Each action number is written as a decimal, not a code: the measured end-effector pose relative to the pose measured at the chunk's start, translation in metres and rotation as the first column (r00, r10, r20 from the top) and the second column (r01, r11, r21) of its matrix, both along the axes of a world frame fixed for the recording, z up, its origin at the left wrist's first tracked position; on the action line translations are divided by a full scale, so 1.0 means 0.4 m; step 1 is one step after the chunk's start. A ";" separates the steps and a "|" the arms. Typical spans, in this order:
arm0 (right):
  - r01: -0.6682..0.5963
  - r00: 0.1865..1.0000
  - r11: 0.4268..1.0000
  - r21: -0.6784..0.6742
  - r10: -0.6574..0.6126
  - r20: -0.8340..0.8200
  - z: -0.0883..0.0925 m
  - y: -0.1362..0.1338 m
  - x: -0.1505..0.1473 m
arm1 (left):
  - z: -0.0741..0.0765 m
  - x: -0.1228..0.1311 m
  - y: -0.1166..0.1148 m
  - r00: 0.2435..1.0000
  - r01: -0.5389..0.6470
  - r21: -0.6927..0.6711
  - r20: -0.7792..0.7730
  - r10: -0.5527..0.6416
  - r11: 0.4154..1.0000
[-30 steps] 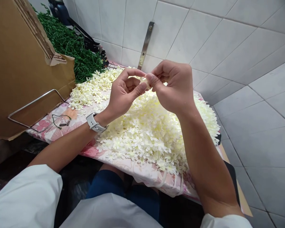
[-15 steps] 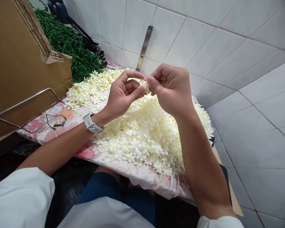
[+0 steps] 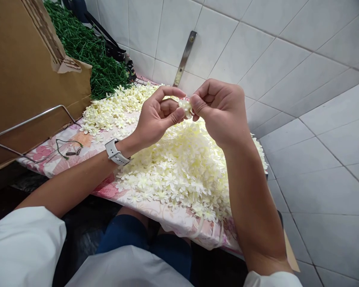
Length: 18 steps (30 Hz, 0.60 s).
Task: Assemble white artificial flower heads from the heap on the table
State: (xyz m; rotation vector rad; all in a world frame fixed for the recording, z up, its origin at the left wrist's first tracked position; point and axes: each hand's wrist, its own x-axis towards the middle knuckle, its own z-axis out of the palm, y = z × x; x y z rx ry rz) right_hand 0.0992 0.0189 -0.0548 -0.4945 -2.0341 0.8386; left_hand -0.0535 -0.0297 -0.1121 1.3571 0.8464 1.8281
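Pinching a small cream flower [image 3: 184, 107] between the fingertips, the left hand [image 3: 155, 117] holds it from one side and the right hand [image 3: 219, 111] from the other, both curled and raised above the heap of loose flowers [image 3: 173, 171].

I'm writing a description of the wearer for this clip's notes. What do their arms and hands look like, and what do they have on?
The left hand and right hand are bare, with no gloves or rings in view. Loose white sleeves end above the bare forearms. A white smartwatch sits on the left wrist.
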 end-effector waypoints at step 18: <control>-0.002 1.000 1.000 -0.009 0.002 0.018 -0.004 -0.002 -0.003 | -0.001 -0.003 0.000 1.000 0.022 0.044 -0.013 -0.021 0.999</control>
